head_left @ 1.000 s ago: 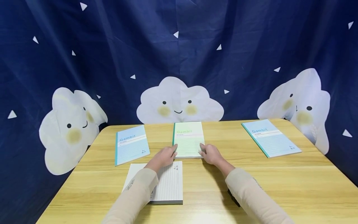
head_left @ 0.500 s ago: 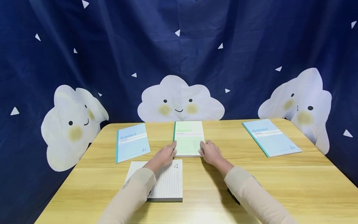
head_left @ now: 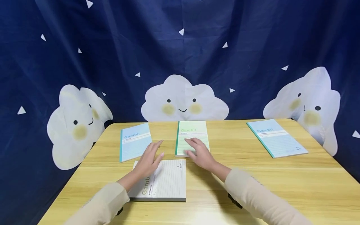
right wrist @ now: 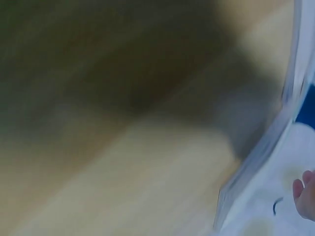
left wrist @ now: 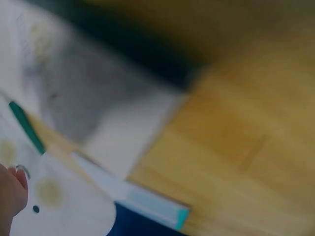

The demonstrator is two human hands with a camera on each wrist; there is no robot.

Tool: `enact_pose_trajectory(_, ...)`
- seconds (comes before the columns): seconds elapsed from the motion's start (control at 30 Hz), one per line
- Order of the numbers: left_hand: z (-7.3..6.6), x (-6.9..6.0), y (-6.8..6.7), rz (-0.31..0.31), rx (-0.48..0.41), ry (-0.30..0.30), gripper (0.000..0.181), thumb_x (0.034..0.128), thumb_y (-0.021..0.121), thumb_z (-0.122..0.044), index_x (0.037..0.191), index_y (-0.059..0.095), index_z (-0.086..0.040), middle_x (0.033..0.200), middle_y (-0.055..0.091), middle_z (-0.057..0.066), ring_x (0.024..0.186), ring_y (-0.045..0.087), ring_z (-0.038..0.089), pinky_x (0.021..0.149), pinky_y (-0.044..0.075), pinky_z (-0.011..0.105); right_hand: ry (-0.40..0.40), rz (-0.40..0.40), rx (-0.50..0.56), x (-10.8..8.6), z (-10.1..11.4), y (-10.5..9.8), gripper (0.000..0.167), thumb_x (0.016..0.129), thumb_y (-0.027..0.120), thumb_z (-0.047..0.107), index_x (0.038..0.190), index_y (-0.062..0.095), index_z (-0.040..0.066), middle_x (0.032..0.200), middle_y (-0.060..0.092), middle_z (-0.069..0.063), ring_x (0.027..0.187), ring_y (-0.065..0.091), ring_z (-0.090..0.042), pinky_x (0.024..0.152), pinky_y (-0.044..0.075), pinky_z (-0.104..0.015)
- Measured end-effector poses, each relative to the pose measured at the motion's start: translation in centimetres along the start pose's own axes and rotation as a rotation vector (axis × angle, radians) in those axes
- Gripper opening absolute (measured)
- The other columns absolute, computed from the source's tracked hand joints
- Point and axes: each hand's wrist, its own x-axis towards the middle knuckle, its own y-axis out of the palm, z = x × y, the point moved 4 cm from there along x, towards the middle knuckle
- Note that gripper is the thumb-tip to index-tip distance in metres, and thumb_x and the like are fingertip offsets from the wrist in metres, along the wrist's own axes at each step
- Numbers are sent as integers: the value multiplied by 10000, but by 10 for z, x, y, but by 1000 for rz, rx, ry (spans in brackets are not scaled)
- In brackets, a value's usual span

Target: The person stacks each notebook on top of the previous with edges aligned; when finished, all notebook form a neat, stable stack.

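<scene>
A green notebook (head_left: 192,137) with "Gambit" on its cover lies flat at the back middle of the table. Over its lower right part hovers my right hand (head_left: 200,155), fingers spread; whether it touches the cover I cannot tell. My left hand (head_left: 147,163) is above a thick white notebook or stack (head_left: 170,179), turned sideways, with fingers extended and nothing held. Between the left hand and the back edge, a light blue notebook (head_left: 135,142) lies slightly angled. In the wrist views only parts of the left hand (left wrist: 12,192) and the right hand (right wrist: 306,196) show.
Another light blue notebook (head_left: 277,137) lies tilted at the back right of the wooden table (head_left: 298,190). A dark blue curtain (head_left: 208,59) with white smiling clouds hangs right behind the back edge.
Both hands have come off the green notebook's sides. The left hand has moved left and nearer, over the white notebook; the right hand has shifted slightly left. The green notebook stays about in place.
</scene>
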Motion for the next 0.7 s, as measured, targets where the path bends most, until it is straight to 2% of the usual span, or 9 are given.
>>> enact_pose_trajectory(0.1,6,-21,0,-6,12,5,557,950,507,-232,1438,295,-66,1347,447,160,1216,454,304,1003,391,499,15,59,64,-7,5,14,443,877,624,131,1289,529,-1,1202,585,-166,1141,539,-310,974,444,-440)
enact_pose_trajectory(0.2,12,-41,1,-1,42,18,583,936,525,-224,1438,284,-53,1397,403,163,1283,396,329,1037,345,526,19,129,83,-14,9,27,431,900,597,141,1297,518,-6,1240,574,-160,1166,537,-301,977,448,-424)
enact_pose_trajectory(0.23,14,-47,1,-3,55,33,585,926,535,-216,1430,296,-37,1398,403,172,1293,383,340,1038,336,537,16,156,74,-16,10,31,430,907,588,150,1301,514,-6,1251,570,-155,1108,569,-285,942,472,-405)
enact_pose_trajectory(0.4,23,-73,5,21,106,101,604,893,563,-218,1415,334,-19,1403,399,211,1278,397,366,996,358,562,-44,238,22,-21,17,43,438,913,583,188,1295,517,-16,1283,559,-168,1076,590,-275,951,473,-396)
enact_pose_trajectory(0.47,26,-81,7,51,118,112,617,896,560,-241,1430,323,-42,1429,373,203,1303,373,363,1007,342,555,-60,260,1,-22,18,45,454,907,593,202,1296,515,-18,1296,551,-175,1158,554,-290,1001,435,-414)
enact_pose_trajectory(0.57,28,-89,11,86,154,141,639,896,561,-280,1444,309,-67,1454,348,203,1324,349,367,1066,278,476,-77,285,-42,-24,18,48,463,902,601,215,1298,517,-9,1313,541,-166,1187,535,-290,1015,424,-410)
enact_pose_trajectory(0.7,28,-94,15,112,180,178,644,898,555,-320,1443,316,-73,1462,329,227,1331,330,389,1158,45,256,-103,298,-72,-27,18,50,453,893,611,216,1279,536,-8,1309,546,-151,1225,507,-300,1021,419,-404)
